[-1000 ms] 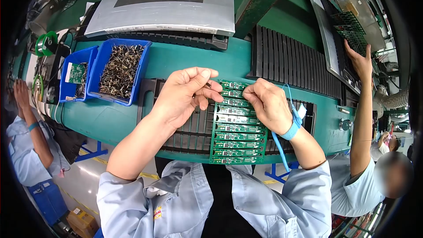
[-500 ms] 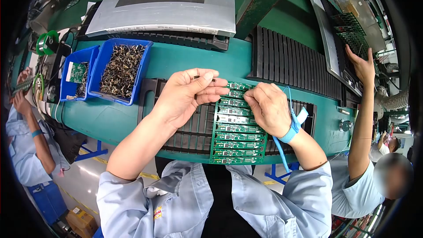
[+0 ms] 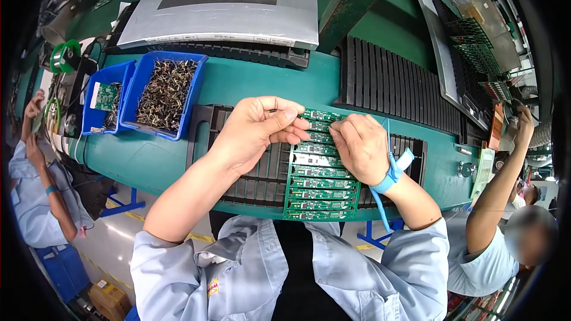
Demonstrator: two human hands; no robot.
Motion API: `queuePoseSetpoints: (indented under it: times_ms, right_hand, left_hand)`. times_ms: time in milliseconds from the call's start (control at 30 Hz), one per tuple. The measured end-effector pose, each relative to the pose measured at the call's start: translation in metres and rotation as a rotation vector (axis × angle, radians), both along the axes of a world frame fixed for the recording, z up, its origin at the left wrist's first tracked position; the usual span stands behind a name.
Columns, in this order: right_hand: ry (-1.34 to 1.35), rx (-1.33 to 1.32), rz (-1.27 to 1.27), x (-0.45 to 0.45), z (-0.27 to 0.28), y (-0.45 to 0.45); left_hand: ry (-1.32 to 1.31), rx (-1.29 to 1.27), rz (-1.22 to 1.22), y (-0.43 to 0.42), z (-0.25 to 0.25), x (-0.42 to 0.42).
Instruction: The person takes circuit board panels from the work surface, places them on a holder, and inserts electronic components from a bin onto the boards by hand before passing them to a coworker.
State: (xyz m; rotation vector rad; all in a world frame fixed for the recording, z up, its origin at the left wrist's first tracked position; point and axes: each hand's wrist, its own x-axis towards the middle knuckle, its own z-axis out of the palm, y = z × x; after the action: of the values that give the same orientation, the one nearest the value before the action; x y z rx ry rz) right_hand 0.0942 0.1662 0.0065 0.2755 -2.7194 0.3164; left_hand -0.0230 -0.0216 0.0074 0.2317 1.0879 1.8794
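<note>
A green panel of narrow circuit boards (image 3: 321,184) lies upright in my view on a black slotted rack (image 3: 256,181). My left hand (image 3: 262,128) is at the panel's upper left edge, thumb and forefinger pinched together; what lies between them is hidden. The other fingers of that hand curl loosely over the rack. At the panel's upper right edge, my right hand (image 3: 361,145) has its fingertips pressed together near the upper rows. Whatever they grip is too small or covered to name. A blue wrist strap (image 3: 392,172) circles my right wrist.
Left of the rack stands a blue bin (image 3: 193,83) full of small leaded parts. Beside it, a smaller blue bin (image 3: 92,122) holds a green board. More black racks (image 3: 398,77) and a grey framed panel (image 3: 226,24) sit behind. People work on both sides.
My left hand has shifted slightly right toward the panel's edge; the small black part seen in its fingers is now hidden. My right hand barely moved. The right-hand co-worker's arm has lowered.
</note>
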Motion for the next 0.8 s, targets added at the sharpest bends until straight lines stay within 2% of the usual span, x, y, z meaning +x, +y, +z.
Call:
queuePoseSetpoints:
  times_ms: [33,167,367,500,667,733,767,800]
  right_hand:
    - [0.000,0.000,0.001,0.000,0.001,0.000]
    - [0.036,0.389,0.125,0.000,0.009,-0.005]
    - [-0.021,0.399,0.045,0.003,0.037,-0.013]
    - [-0.153,-0.532,0.069,-0.008,0.034,-0.018]
    - [-0.256,-0.667,-0.046,-0.013,0.031,-0.011]
    - [-0.256,-0.642,-0.047,-0.009,0.032,-0.006]
    - [-0.254,-0.617,-0.048,-0.006,0.032,-0.002]
    - [-0.252,-0.592,-0.050,-0.003,0.032,0.001]
  left_hand:
    - [0.000,0.000,0.001,0.000,0.000,0.000]
    - [0.062,-0.029,-0.014,-0.001,-0.001,0.000]
    - [0.131,-0.062,-0.031,0.003,0.004,0.005]
    - [0.223,-0.046,-0.142,0.003,0.006,0.006]
    - [0.180,-0.114,-0.132,0.007,0.009,0.011]
    - [0.072,-0.143,-0.022,0.005,0.012,0.005]
    - [0.070,-0.142,-0.023,0.003,0.011,0.001]
    - [0.190,-0.198,0.033,0.002,0.010,-0.003]
